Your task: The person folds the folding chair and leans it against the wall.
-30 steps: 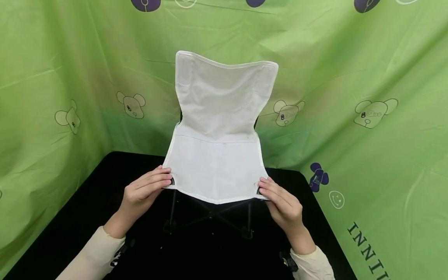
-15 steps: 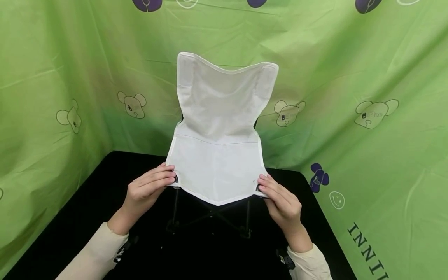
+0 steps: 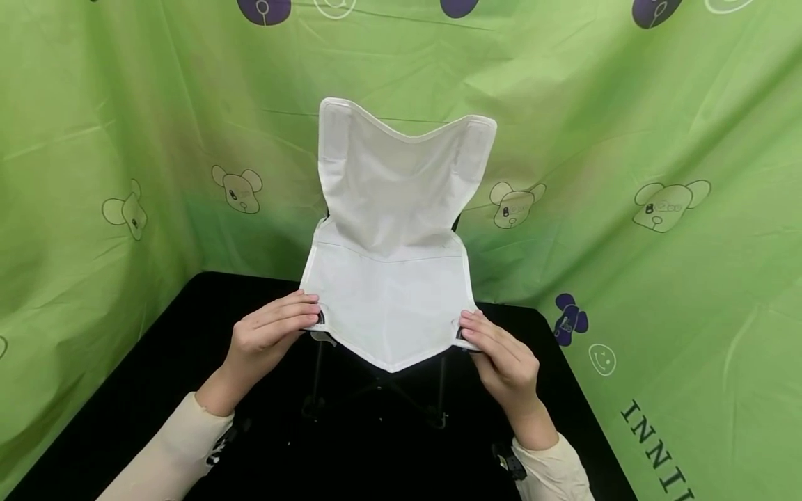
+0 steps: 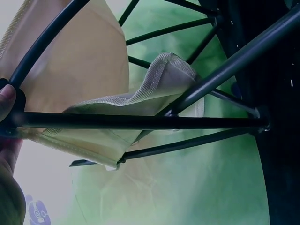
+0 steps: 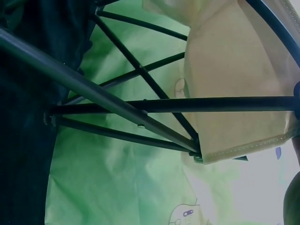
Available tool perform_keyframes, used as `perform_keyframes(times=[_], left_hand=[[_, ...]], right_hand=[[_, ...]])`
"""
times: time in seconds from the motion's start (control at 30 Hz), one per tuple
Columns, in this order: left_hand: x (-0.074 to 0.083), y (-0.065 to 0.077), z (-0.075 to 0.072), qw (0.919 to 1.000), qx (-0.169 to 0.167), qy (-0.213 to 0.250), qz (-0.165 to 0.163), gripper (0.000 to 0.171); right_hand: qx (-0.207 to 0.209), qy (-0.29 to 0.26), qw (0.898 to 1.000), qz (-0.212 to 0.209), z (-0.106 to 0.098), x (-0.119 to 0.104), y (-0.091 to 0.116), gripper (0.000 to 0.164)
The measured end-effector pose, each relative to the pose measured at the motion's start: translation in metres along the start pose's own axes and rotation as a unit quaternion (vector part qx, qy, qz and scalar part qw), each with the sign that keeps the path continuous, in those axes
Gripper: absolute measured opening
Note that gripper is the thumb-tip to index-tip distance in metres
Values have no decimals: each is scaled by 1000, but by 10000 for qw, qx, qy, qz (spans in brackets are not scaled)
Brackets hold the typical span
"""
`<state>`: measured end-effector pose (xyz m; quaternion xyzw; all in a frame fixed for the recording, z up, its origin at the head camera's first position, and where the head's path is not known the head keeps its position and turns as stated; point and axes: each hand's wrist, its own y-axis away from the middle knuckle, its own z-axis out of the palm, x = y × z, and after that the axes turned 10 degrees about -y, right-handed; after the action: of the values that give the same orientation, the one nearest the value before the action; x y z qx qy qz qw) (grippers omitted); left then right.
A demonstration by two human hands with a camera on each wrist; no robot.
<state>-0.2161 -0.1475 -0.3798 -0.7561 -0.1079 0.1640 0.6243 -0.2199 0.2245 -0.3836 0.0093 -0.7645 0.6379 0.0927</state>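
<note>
A small folding chair (image 3: pixel 390 299) with white fabric seat and back and a black tube frame stands upright, facing me. My left hand (image 3: pixel 266 341) grips the seat's front left corner, fingers on top and thumb below. At the front right corner my right hand (image 3: pixel 506 358) holds on the same way. The seat sags to a point at its front middle. From beneath, the left wrist view shows crossing frame tubes (image 4: pixel 140 121) and a loose fold of fabric (image 4: pixel 161 84). Similar tubes (image 5: pixel 211 104) cross under the seat in the right wrist view.
The chair's feet (image 3: pixel 313 407) rest on a black-covered table (image 3: pixel 376 466). Green printed cloth (image 3: pixel 689 299) hangs close behind and on both sides. Each wrist wears a black device, partly hidden by cream sleeves (image 3: pixel 169 452).
Both hands have drawn slightly toward each other with the seat corners. The seat has narrowed, its front middle sags lower, and the top edge of the back dips deeper.
</note>
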Motion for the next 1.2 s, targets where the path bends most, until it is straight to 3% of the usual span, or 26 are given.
perform_keyframes(times=[0.9,1.2], left_hand=[[7,-20,7,9998,-13,193,83,9],[6,-22,10,9996,-2,258,134,9]], right_hand=[[45,-103,9999,52,3,-1,-17,11],[-517,75,9986,83,-1,-6,-28,14]])
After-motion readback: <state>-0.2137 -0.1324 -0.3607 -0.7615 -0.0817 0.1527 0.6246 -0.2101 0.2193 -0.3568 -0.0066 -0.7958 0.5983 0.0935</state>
